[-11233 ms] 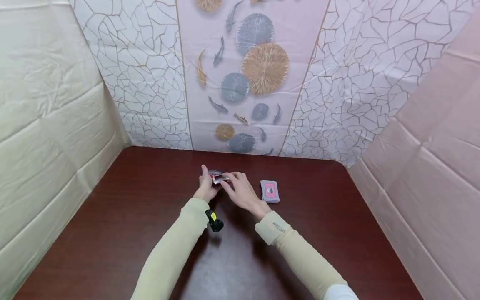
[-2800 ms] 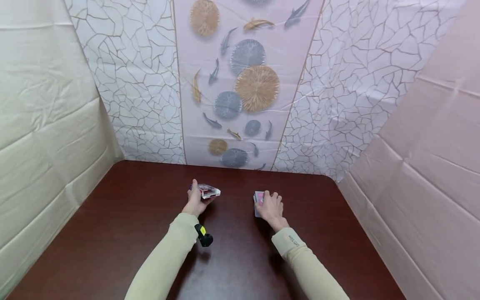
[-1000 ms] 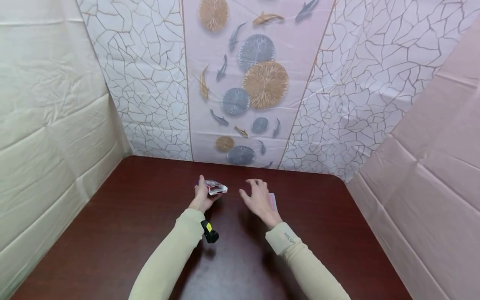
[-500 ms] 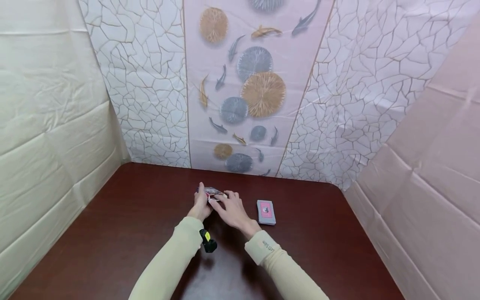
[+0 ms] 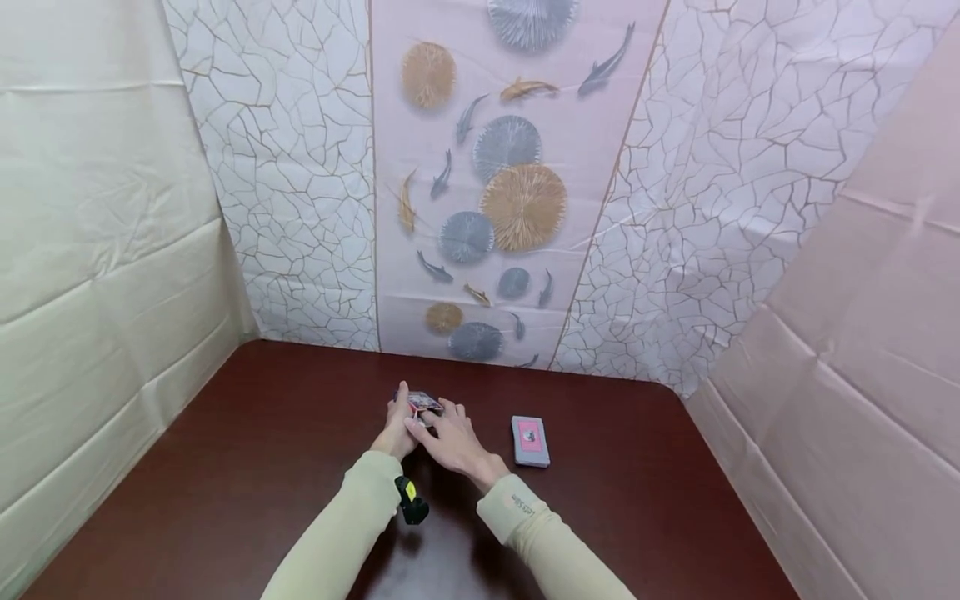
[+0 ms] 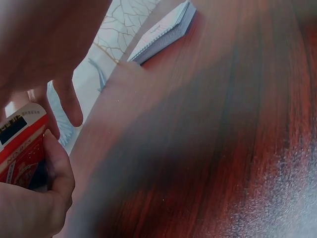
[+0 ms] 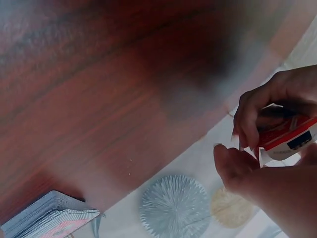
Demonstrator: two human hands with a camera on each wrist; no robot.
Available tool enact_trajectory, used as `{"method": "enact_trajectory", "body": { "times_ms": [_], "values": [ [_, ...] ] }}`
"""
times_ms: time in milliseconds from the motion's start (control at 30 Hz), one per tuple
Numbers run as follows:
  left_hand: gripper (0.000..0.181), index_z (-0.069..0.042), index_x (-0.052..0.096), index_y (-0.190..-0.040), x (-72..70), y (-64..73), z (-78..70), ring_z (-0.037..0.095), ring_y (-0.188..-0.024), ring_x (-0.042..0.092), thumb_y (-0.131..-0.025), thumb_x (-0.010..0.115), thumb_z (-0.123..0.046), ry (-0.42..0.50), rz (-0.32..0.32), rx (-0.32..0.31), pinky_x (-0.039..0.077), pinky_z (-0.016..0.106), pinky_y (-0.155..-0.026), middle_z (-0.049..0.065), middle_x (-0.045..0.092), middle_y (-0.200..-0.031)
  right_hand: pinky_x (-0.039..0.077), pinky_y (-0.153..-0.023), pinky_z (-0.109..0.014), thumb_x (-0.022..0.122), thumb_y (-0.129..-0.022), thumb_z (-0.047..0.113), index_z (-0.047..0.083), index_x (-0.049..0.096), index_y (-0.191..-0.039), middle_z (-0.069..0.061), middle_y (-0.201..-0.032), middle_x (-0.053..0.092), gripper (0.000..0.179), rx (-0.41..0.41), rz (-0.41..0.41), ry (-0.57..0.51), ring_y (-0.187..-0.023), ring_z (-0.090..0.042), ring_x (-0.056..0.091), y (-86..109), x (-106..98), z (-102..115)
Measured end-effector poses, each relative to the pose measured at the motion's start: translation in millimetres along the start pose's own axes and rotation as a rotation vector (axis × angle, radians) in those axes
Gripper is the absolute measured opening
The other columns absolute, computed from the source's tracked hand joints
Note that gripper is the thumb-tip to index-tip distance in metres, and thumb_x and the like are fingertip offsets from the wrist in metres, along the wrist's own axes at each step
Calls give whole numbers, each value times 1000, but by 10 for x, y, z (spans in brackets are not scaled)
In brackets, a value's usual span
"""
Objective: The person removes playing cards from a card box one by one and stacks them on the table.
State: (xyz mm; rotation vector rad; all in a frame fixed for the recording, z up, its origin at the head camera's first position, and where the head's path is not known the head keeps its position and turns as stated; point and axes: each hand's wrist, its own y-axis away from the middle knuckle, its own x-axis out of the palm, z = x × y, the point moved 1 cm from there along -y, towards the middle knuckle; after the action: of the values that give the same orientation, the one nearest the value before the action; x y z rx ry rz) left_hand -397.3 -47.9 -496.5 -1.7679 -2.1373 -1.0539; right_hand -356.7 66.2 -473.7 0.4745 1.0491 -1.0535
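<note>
My left hand (image 5: 395, 427) grips a red and white playing-card box (image 5: 426, 401) above the table, thumb on its upper side. The box's open end faces my right hand (image 5: 453, 437), whose fingers touch around that opening. In the left wrist view a white flap shows at the end of the card box (image 6: 25, 148), and one right-hand finger extends past it. The right wrist view has both hands meeting at the box (image 7: 287, 134); part of the right fingers is hidden there. A squared deck of cards (image 5: 530, 442) with a pink-patterned back lies on the table, right of the hands.
The dark red-brown table (image 5: 262, 467) is bounded by a patterned backdrop (image 5: 510, 208) behind and cloth walls at both sides. A small black device with a yellow mark (image 5: 411, 500) is strapped at my left wrist.
My right hand has gone left from beside the deck to the box's open end, and its fingers now touch the box. The deck stays on the table; the left hand keeps hold of the box.
</note>
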Motion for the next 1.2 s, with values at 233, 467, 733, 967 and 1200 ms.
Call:
{"method": "enact_trajectory", "body": {
  "times_ms": [233, 467, 733, 967, 1200],
  "values": [
    [80, -14, -25, -150, -44, 11, -15, 31, -148, 10, -102, 31, -47, 79, -62, 23, 19, 44, -122, 19, -6, -161, 39, -107, -49, 44, -96, 57, 15, 65, -124, -18, -145, 45, 55, -27, -127, -96, -134, -30, 36, 63, 55, -29],
    [79, -13, -23, -150, -79, 22, -38, 30, -146, 13, -103, 32, -43, 39, -113, 15, 24, 44, -120, 18, -1, -159, 46, -99, -43, 60, -91, 51, 17, 69, -101, -11, -131, 55, 37, -38, -212, -124, -125, -24, 43, 64, 47, -19],
    [74, -14, -17, -150, -93, -21, -25, 27, -142, 17, -102, 37, -31, 109, -90, 30, 24, 41, -120, 17, 9, -156, 45, -87, -38, 66, -90, 37, 11, 62, -87, -11, -115, 58, 27, -37, -249, -98, -105, -26, 50, 77, 6, 23],
    [73, -17, -15, -151, -118, -41, -60, 27, -138, 28, -102, 37, -33, 116, -118, 32, 30, 39, -116, 18, 17, -155, 46, -84, -37, 67, -79, 22, 7, 60, -98, -14, -110, 60, 25, -39, -123, -26, -99, -27, 54, 138, -108, -47],
    [71, -24, -17, -152, -154, 11, -133, 29, -122, 47, -103, 32, -41, 118, -139, -12, 42, 45, -108, 22, 29, -149, 43, -76, -35, 71, -74, 19, 5, 57, -111, -12, -90, 59, 41, 64, -96, -1, -87, -25, 51, 201, -305, -410]
  ]
}}
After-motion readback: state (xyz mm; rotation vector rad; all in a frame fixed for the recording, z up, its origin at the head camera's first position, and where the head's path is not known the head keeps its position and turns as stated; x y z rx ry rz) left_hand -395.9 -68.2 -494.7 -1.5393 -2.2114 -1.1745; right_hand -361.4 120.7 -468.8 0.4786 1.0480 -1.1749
